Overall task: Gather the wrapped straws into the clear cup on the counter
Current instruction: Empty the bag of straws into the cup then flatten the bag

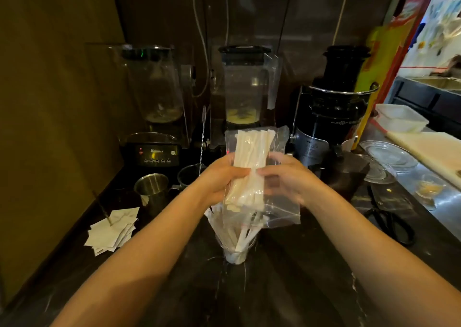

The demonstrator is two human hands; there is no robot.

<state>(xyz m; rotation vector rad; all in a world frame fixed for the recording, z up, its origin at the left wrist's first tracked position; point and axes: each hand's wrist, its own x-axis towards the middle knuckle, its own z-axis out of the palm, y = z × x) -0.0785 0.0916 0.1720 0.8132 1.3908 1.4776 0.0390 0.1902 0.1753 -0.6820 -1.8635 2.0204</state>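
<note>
A clear plastic bag (279, 209) full of white paper-wrapped straws (252, 152) is held upright at the centre of the view. My left hand (219, 177) grips its left side and my right hand (287, 177) grips its right side, both pinching around the bundle's middle. Directly below the bag stands the clear cup (235, 249) on the dark counter (287, 289), with several wrapped straws standing in it. The bag's lower end overlaps the tops of those straws and hides part of the cup's rim.
Two blenders (154, 102) (245, 89) and a black juicer (334, 107) line the back wall. A steel cup (152, 189) and a stack of paper slips (112, 229) lie at left. Black scissors (391, 222), glass dishes (389, 154) and a white board (431, 152) are at right.
</note>
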